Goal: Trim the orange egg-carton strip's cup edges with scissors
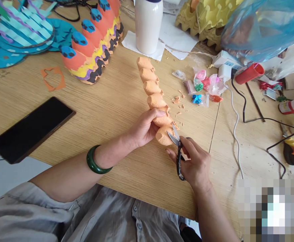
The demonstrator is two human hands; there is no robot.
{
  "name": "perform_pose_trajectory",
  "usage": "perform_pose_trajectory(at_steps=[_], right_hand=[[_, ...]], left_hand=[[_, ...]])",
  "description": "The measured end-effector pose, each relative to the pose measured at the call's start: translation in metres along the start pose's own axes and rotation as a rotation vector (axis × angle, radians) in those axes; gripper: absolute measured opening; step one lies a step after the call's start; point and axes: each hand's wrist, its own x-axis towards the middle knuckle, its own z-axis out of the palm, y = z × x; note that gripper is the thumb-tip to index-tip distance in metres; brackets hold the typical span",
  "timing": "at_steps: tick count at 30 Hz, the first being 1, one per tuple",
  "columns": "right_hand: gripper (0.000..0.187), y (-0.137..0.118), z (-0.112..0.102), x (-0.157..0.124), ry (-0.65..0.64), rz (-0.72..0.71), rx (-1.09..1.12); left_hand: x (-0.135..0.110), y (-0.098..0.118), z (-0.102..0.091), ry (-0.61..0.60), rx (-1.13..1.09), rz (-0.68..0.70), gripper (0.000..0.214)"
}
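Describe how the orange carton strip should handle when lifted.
The rough, papery strip is probably light. It seems stiff: its bumps run nearly straight beyond the left hand. Ragged edges and scraps suggest it may tear.

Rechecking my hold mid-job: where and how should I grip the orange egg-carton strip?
Probably pinch the orange egg-carton strip near its second-nearest cup, coming from the left, where the left hand holds it. The row is narrow and humped, and the open scissors sit at the nearest cup's right side.
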Motion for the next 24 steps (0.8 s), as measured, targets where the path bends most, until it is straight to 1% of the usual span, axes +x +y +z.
perform_pose_trajectory(at_steps=[5,13,15,18,20,24], right_hand=[[0.029,-0.001,0.0019,-0.002,0.011,0.027,0.061],[0.029,0.0007,0.0062,-0.0037,0.055,0.043,0.023],[0.031,0.0016,0.0055,-0.0026,0.044,0.068,0.048],[0.035,0.0025,0.0021,0.0004,0.01,0.158,0.143],[0.038,0.0032,-0.0002,0.0021,0.0,0.205,0.176],[0.037,0.0042,-0.0009,0.0029,-0.001,0.175,0.1]], left_hand=[[0.0002,0.0001,-0.0008,0.006,-0.026,-0.006,0.017],[0.0012,-0.0003,-0.0018,0.042,0.039,0.033,0.019],[0.0011,0.0,-0.0002,0.047,0.043,0.044,0.018],[0.0006,0.0005,0.0026,0.021,0.038,0.056,0.02],[0.0002,0.0008,0.004,0.026,0.039,0.086,0.021],[-0.0013,0.0017,0.006,0.065,0.073,0.125,0.018]])
